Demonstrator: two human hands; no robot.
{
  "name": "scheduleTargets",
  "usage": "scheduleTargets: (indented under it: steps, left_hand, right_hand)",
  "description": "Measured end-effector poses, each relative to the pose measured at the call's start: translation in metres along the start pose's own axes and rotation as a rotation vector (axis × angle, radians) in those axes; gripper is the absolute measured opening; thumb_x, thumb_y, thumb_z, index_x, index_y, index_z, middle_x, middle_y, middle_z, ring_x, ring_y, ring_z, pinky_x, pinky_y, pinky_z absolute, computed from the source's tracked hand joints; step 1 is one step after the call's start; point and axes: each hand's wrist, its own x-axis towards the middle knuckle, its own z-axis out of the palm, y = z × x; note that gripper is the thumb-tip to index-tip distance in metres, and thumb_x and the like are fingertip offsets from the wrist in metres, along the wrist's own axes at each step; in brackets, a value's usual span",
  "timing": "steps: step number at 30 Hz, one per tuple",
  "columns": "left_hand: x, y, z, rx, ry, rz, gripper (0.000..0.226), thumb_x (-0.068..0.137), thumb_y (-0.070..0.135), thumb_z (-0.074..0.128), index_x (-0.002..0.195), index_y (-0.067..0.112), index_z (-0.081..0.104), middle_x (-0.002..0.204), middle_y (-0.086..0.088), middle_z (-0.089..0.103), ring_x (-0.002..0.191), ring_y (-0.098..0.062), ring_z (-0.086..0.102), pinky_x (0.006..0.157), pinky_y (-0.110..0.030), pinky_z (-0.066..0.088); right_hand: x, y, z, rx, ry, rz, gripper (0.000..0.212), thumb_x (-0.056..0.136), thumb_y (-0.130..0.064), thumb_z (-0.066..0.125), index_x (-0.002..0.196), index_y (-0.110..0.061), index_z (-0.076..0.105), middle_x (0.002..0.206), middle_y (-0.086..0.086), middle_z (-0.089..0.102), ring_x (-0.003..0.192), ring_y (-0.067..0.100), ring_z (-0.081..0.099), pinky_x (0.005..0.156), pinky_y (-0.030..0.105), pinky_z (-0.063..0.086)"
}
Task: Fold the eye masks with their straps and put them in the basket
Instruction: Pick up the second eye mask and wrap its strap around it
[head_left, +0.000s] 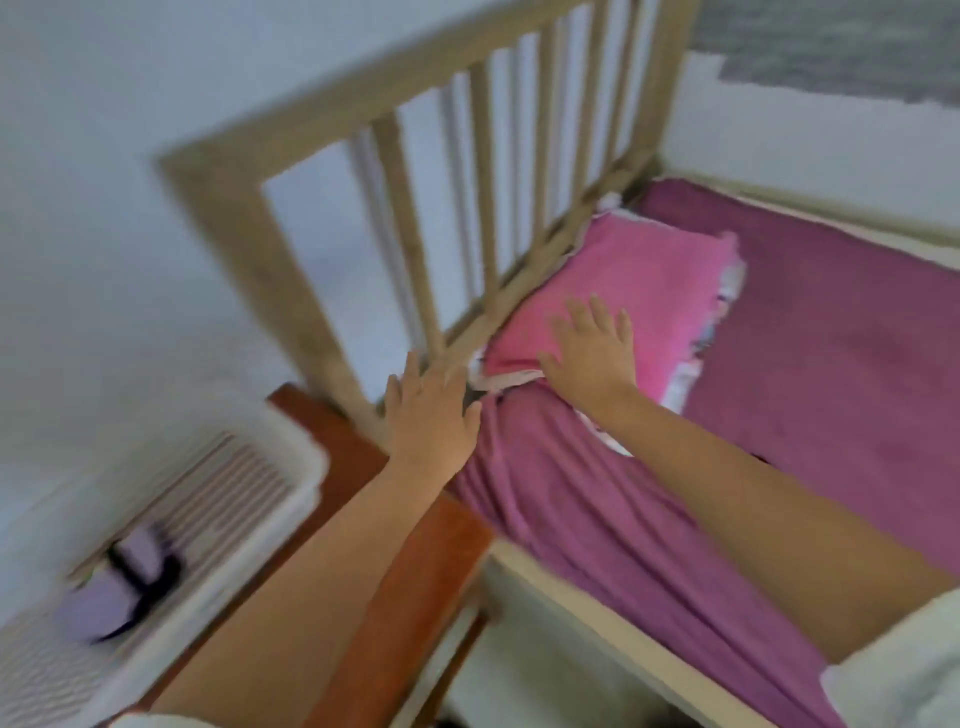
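Note:
A white slatted basket (270, 467) stands at the lower left on a brown wooden stand. Inside it lies a lilac eye mask (137, 558) with a black strap, folded, and a second lilac shape (91, 610) below it; the view is blurred. My left hand (431, 415) is flat with fingers apart near the foot of the wooden headboard, holding nothing. My right hand (592, 353) rests flat, fingers spread, on a pink pillow (649, 291). No eye mask shows on the bed.
A wooden slatted headboard (467, 208) rises behind the hands. A purple sheet (831, 364) covers the mattress. A brown stand top (415, 597) lies under my left forearm. White wall lies behind.

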Motion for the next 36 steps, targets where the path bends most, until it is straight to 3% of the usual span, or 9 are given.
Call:
scheduleTargets:
  steps: [7, 13, 19, 23, 26, 31, 34, 36]
  left_hand:
    - [0.029, 0.242, 0.090, -0.017, -0.170, 0.263, 0.049, 0.093, 0.032, 0.036, 0.139, 0.017, 0.025, 0.154, -0.007, 0.018, 0.144, -0.029, 0.004, 0.115, -0.048, 0.014]
    - [0.037, 0.324, 0.159, 0.021, -0.338, 0.326, 0.051, 0.094, 0.036, 0.033, 0.141, 0.021, 0.018, 0.156, -0.003, 0.014, 0.144, -0.026, 0.002, 0.117, -0.046, 0.010]
    - [0.047, 0.329, 0.245, -0.015, -0.511, 0.263, 0.052, 0.095, 0.036, 0.034, 0.141, 0.017, 0.019, 0.155, -0.006, 0.018, 0.144, -0.026, 0.009, 0.114, -0.041, 0.023]
    - [0.049, 0.316, 0.303, -0.135, -0.636, 0.166, 0.054, 0.095, 0.030, 0.037, 0.141, 0.010, 0.018, 0.154, -0.014, 0.016, 0.142, -0.027, 0.017, 0.112, -0.039, 0.027]
    - [0.050, 0.306, 0.334, -0.252, -0.682, 0.130, 0.054, 0.095, 0.029, 0.037, 0.141, 0.011, 0.016, 0.154, -0.012, 0.015, 0.141, -0.024, 0.023, 0.108, -0.036, 0.033]
    - [0.052, 0.301, 0.356, -0.472, -0.601, 0.187, 0.056, 0.090, 0.027, 0.047, 0.138, 0.007, 0.025, 0.149, -0.001, 0.021, 0.134, -0.003, 0.017, 0.101, -0.004, 0.013]
    - [0.061, 0.298, 0.358, -0.528, -0.595, 0.238, 0.063, 0.082, 0.033, 0.043, 0.136, 0.005, 0.030, 0.140, 0.006, 0.020, 0.127, 0.008, 0.015, 0.095, 0.012, 0.007]
    - [0.071, 0.299, 0.358, -0.524, -0.584, 0.254, 0.057, 0.083, 0.017, 0.050, 0.135, 0.005, 0.031, 0.138, 0.007, 0.022, 0.128, 0.005, 0.019, 0.094, 0.012, 0.009]
  right_hand:
    - [-0.085, 0.272, -0.016, 0.004, -0.064, 0.384, 0.051, 0.094, -0.031, 0.034, 0.141, -0.017, 0.023, 0.156, 0.005, 0.013, 0.144, 0.026, 0.001, 0.117, 0.050, 0.003]
    - [-0.139, 0.389, 0.017, 0.031, -0.212, 0.582, 0.051, 0.094, -0.030, 0.034, 0.141, -0.016, 0.021, 0.156, 0.005, 0.013, 0.145, 0.025, 0.001, 0.117, 0.048, 0.004]
    - [-0.153, 0.418, 0.097, 0.112, -0.412, 0.593, 0.055, 0.093, -0.032, 0.035, 0.142, -0.016, 0.017, 0.156, 0.006, 0.011, 0.145, 0.025, 0.001, 0.118, 0.047, 0.003]
    - [-0.146, 0.412, 0.161, 0.192, -0.573, 0.535, 0.062, 0.091, -0.037, 0.042, 0.143, -0.019, 0.012, 0.157, 0.007, 0.008, 0.144, 0.024, 0.003, 0.119, 0.045, 0.005]
    - [-0.131, 0.406, 0.204, 0.271, -0.605, 0.501, 0.067, 0.089, -0.036, 0.047, 0.143, -0.019, 0.011, 0.156, 0.009, 0.007, 0.144, 0.024, 0.006, 0.118, 0.043, 0.008]
    - [-0.106, 0.405, 0.247, 0.369, -0.487, 0.446, 0.069, 0.085, -0.030, 0.055, 0.143, -0.021, 0.017, 0.157, 0.008, 0.004, 0.144, 0.026, 0.005, 0.118, 0.045, 0.006]
    - [-0.093, 0.406, 0.259, 0.483, -0.321, 0.428, 0.060, 0.076, -0.017, 0.066, 0.131, -0.005, 0.044, 0.147, 0.021, 0.032, 0.137, 0.040, 0.026, 0.115, 0.056, 0.020]
    - [-0.086, 0.408, 0.265, 0.595, -0.195, 0.514, 0.042, 0.072, -0.006, 0.066, 0.111, 0.006, 0.059, 0.125, 0.029, 0.055, 0.123, 0.046, 0.045, 0.107, 0.045, 0.035]
